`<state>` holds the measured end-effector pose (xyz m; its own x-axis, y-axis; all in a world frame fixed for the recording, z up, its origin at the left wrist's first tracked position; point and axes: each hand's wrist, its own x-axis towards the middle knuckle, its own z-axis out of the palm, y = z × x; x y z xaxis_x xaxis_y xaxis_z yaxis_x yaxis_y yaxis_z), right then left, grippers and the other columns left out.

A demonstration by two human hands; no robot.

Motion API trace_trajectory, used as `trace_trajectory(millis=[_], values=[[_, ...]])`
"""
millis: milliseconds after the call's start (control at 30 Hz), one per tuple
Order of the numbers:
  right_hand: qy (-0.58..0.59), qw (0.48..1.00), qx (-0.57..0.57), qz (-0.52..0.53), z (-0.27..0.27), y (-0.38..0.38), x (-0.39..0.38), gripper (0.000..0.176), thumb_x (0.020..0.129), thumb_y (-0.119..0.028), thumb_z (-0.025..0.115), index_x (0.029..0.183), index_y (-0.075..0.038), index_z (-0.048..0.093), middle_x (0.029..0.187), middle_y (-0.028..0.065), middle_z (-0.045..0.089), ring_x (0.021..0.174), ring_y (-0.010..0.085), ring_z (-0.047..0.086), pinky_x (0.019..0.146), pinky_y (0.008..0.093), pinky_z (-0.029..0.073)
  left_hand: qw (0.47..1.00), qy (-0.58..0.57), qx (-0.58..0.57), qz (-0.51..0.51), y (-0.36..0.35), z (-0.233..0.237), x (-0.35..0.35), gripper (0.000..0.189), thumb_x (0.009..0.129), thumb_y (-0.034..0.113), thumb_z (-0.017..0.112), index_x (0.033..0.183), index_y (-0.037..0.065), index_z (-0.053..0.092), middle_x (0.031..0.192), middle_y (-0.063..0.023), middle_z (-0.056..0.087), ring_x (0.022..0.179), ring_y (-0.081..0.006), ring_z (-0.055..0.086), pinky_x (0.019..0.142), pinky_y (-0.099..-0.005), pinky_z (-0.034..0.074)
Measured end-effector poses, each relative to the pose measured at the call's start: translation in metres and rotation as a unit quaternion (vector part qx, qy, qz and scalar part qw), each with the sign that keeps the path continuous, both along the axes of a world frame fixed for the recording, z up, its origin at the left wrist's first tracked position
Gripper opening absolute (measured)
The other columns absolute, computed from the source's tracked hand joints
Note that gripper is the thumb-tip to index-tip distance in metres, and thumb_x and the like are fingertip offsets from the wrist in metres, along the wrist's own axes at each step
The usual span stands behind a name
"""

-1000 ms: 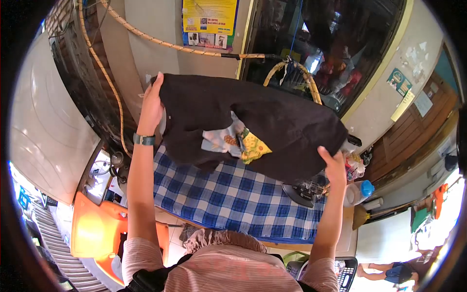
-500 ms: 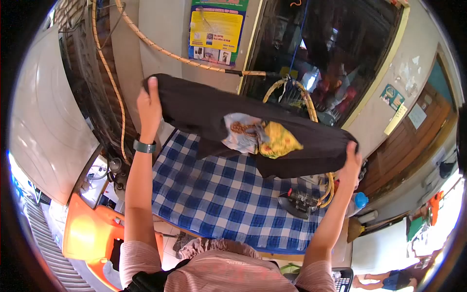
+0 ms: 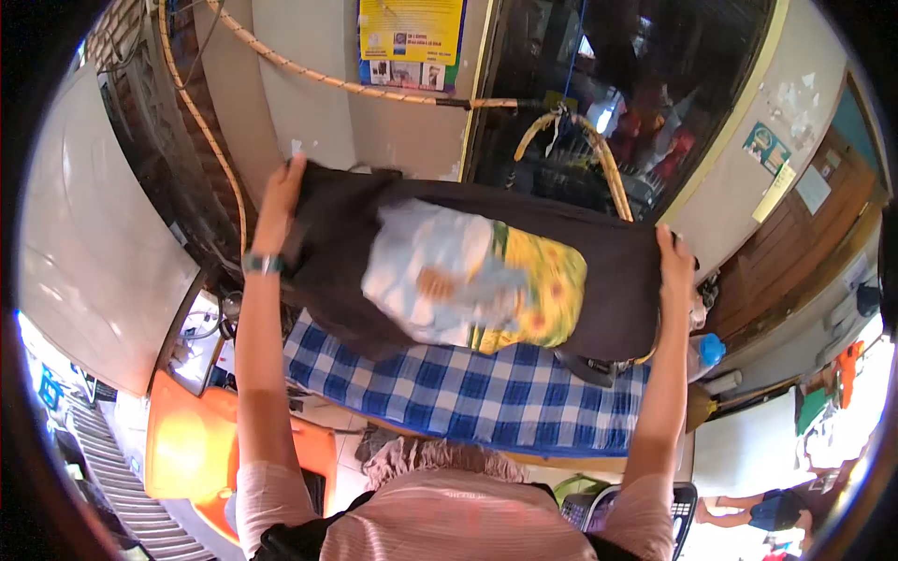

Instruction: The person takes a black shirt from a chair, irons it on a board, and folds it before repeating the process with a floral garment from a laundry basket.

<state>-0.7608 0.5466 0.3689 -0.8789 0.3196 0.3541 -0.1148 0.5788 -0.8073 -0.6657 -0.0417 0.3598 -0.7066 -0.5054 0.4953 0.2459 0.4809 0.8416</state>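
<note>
A black T-shirt [image 3: 617, 290] is stretched in the air between my hands, a blue, white and yellow printed picture on its front. My left hand [image 3: 279, 210] grips its left end, thumb on top. At the right end, my right hand [image 3: 675, 266] is closed on the cloth. Below the shirt lies a blue-and-white checked cloth [image 3: 449, 393] covering the table. An iron [image 3: 594, 369] on that cloth is mostly hidden by the shirt. Motion blurs part of the print.
A wrapped cord [image 3: 318, 78] runs along the wall to a hanging loop near the dark window [image 3: 524, 56]. An orange chair [image 3: 187, 439] stands at left. On the right are a basket [image 3: 687, 510], a blue-lidded container [image 3: 711, 350] and a person's legs [image 3: 734, 511].
The shirt has opened out and dropped lower, so more of its print shows and it covers most of the iron. My right hand has moved slightly up; the view has shifted a little.
</note>
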Motion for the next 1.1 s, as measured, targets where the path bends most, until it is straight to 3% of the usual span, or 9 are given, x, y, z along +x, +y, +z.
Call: trace_trajectory(millis=[267, 367, 467, 600, 667, 800, 900, 967, 1100], values=[[0.004, 0.912, -0.410, 0.016, 0.007, -0.018, -0.037, 0.047, 0.087, -0.044, 0.067, 0.109, -0.004, 0.059, 0.108, 0.0066, 0.062, 0.097, 0.0179, 0.057, 0.085, 0.0329, 0.046, 0.947, 0.070, 0.301, -0.087, 0.005, 0.011, -0.056, 0.066, 0.094, 0.055, 0.050, 0.129, 0.000, 0.051, 0.123, -0.0079, 0.057, 0.106, -0.0185, 0.057, 0.095, -0.0360, 0.041], [0.118, 0.834, -0.475, 0.252, -0.002, -0.026, -0.009, 0.039, 0.090, -0.041, 0.064, 0.107, -0.006, 0.059, 0.101, 0.0060, 0.061, 0.092, 0.0172, 0.057, 0.081, 0.0313, 0.046, 0.937, 0.109, 0.300, -0.144, 0.010, 0.019, -0.024, 0.060, 0.096, 0.047, 0.052, 0.134, 0.001, 0.048, 0.129, -0.0101, 0.054, 0.104, -0.0206, 0.056, 0.093, -0.0333, 0.042], [0.107, 0.878, -0.417, 0.211, -0.046, -0.005, 0.002, 0.036, 0.094, -0.036, 0.060, 0.108, -0.003, 0.058, 0.103, 0.0061, 0.059, 0.093, 0.0158, 0.057, 0.083, 0.0322, 0.045, 0.984, 0.098, 0.115, -0.095, -0.037, -0.051, -0.018, 0.053, 0.099, 0.039, 0.049, 0.134, 0.000, 0.047, 0.125, -0.0105, 0.057, 0.102, -0.0194, 0.056, 0.086, -0.0322, 0.046], [-0.042, 0.985, -0.163, 0.040, -0.120, 0.004, 0.053, 0.034, 0.095, -0.028, 0.055, 0.111, 0.002, 0.056, 0.104, 0.0052, 0.055, 0.098, 0.0146, 0.053, 0.087, 0.0322, 0.044, 0.973, -0.011, 0.225, -0.051, 0.019, -0.053, 0.057, 0.049, 0.099, 0.031, 0.050, 0.131, -0.006, 0.046, 0.112, -0.0161, 0.061, 0.097, -0.0203, 0.061, 0.081, -0.0328, 0.051], [-0.009, 0.979, -0.102, 0.173, -0.150, 0.005, 0.081, 0.032, 0.094, -0.025, 0.058, 0.113, 0.001, 0.056, 0.105, 0.0048, 0.055, 0.094, 0.0147, 0.055, 0.083, 0.0296, 0.046, 0.942, -0.063, 0.327, -0.034, 0.031, -0.079, 0.081, 0.049, 0.098, 0.031, 0.051, 0.128, -0.008, 0.047, 0.110, -0.0176, 0.062, 0.089, -0.0209, 0.065, 0.078, -0.0332, 0.053], [-0.150, 0.963, 0.010, 0.225, -0.230, 0.025, 0.136, 0.026, 0.086, -0.019, 0.070, 0.096, 0.000, 0.055, 0.094, 0.0050, 0.051, 0.079, 0.0131, 0.052, 0.069, 0.0278, 0.045, 0.933, -0.337, 0.075, 0.097, 0.007, -0.206, 0.127, 0.049, 0.098, 0.040, 0.049, 0.106, -0.008, 0.056, 0.100, -0.0208, 0.063, 0.045, -0.0287, 0.061, 0.053, -0.0382, 0.053], [-0.180, 0.953, 0.054, 0.237, -0.332, 0.038, 0.170, 0.028, 0.086, -0.028, 0.071, 0.093, -0.003, 0.061, 0.088, 0.0026, 0.052, 0.076, 0.0112, 0.049, 0.065, 0.0246, 0.041, 0.896, -0.423, -0.084, 0.103, 0.006, -0.301, 0.163, 0.049, 0.095, 0.041, 0.051, 0.109, -0.006, 0.056, 0.099, -0.0220, 0.060, 0.063, -0.0352, 0.063, 0.063, -0.0424, 0.051], [-0.222, 0.946, 0.087, 0.220, -0.355, 0.035, 0.184, 0.031, 0.085, -0.032, 0.071, 0.091, -0.003, 0.063, 0.088, 0.0058, 0.055, 0.076, 0.0159, 0.052, 0.067, 0.0291, 0.043, 0.872, -0.215, -0.370, 0.236, 0.048, -0.314, 0.166, 0.050, 0.091, 0.041, 0.057, 0.114, -0.004, 0.055, 0.103, -0.0221, 0.057, 0.087, -0.0400, 0.058, 0.077, -0.0475, 0.046], [-0.132, 0.953, 0.257, 0.085, -0.365, -0.004, 0.192, 0.036, 0.080, -0.037, 0.072, 0.078, -0.003, 0.062, 0.089, 0.0150, 0.055, 0.085, 0.0332, 0.050, 0.076, 0.0450, 0.039, 0.908, -0.294, -0.280, 0.101, 0.075, -0.335, 0.155, 0.063, 0.080, 0.049, 0.068, 0.117, 0.000, 0.054, 0.107, -0.0222, 0.055, 0.102, -0.0406, 0.050, 0.086, -0.0490, 0.040]])
